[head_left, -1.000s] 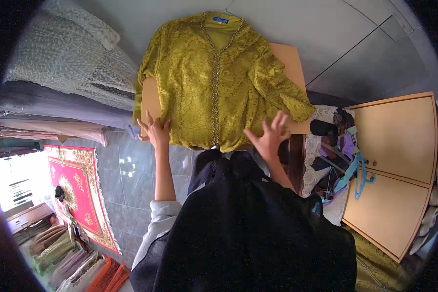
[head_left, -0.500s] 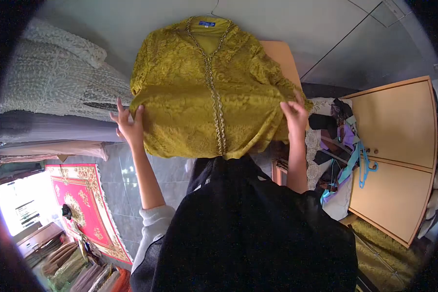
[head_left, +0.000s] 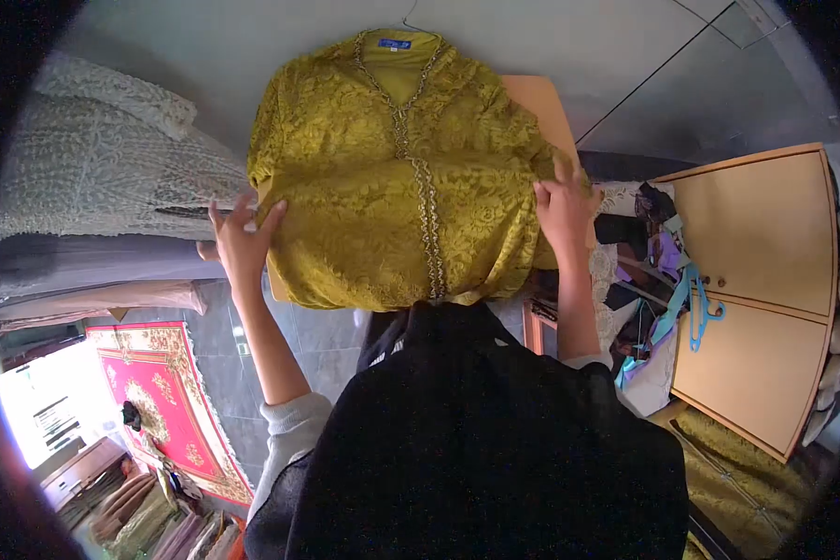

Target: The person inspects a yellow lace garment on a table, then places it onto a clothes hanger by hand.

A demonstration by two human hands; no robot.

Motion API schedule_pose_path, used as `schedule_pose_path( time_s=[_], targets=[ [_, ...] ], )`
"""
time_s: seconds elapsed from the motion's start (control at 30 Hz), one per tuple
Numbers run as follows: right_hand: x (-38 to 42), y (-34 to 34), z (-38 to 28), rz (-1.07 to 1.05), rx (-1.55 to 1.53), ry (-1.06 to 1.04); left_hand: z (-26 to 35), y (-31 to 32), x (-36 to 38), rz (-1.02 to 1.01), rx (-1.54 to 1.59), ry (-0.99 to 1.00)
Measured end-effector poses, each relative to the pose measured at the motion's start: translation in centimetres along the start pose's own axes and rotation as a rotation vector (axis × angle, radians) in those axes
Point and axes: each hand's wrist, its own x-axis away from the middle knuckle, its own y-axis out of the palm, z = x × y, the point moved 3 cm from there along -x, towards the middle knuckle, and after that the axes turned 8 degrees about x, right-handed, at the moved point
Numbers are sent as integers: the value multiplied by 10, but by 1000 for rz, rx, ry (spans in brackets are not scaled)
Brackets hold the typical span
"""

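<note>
A mustard-green lace garment with braided trim down its front hangs from a wire hanger against the wall. At the garment's left edge, my left hand pinches the cloth between thumb and index finger, the other fingers spread. On the opposite side my right hand grips the other edge near the sleeve. Between the two hands the lower part of the garment is lifted toward me, with a fold across its middle.
Grey lace garments hang at the left above folded fabrics. A red patterned rug lies on the tiled floor. At the right are a wooden cabinet, a blue hanger and a heap of coloured cloth.
The garment's front trim has shifted slightly right at its lower end, and its hem hangs a little lower. My left hand has tilted, and my right hand's fingers have moved slightly.
</note>
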Motion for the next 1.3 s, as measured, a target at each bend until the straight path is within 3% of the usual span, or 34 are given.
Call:
schedule_pose_path(
  time_s=[0.1, 0.23, 0.3, 0.33, 0.37, 0.43, 0.57, 0.63, 0.7, 0.73, 0.83, 0.93, 0.97, 1.0, 1.1, 1.23, 1.3],
  targets=[
    [32, 36, 17, -25, -166, 49, -75, 62, 17, -183, 548, -182],
    [77, 81, 18, -65, -471, 101, -97, 89, 47, -386, 571, -177],
    [93, 67, -1, -126, -409, 121, -102, 100, 63, -443, 433, -176],
    [96, 56, -10, -299, -299, 170, -108, 109, 66, -592, 346, -231],
    [108, 66, -10, -291, -303, 169, -102, 106, 75, -585, 346, -226],
    [121, 86, -11, -51, -188, 109, -83, 99, 83, -491, 83, -169],
    [126, 87, -14, -73, -188, 40, -73, 100, 94, -412, 13, -247],
    [128, 89, -15, -82, -191, -1, -98, 115, 100, -211, 342, -196],
    [130, 84, -16, -7, -143, -83, -112, 119, 101, -124, 348, -142],
    [130, 81, -18, 41, -117, -67, -115, 115, 102, -62, 470, -21],
    [127, 68, -11, -29, -66, -60, -114, 108, 107, -65, 502, -178],
    [130, 61, -8, 0, -117, -82, -103, 97, 112, -21, 504, -210],
    [134, 62, -7, -35, -124, -101, -98, 94, 113, 73, 608, -30],
    [139, 65, -7, -36, -128, -105, -98, 94, 114, 75, 604, -33],
    [150, 81, -6, -79, -264, -2, -98, 102, 115, -85, 992, -320],
    [159, 95, -3, 49, -371, 66, -93, 110, 113, -319, 658, -132],
    [157, 95, -4, 73, -425, 84, -48, 79, 124, -338, -148, -147]
  ],
)
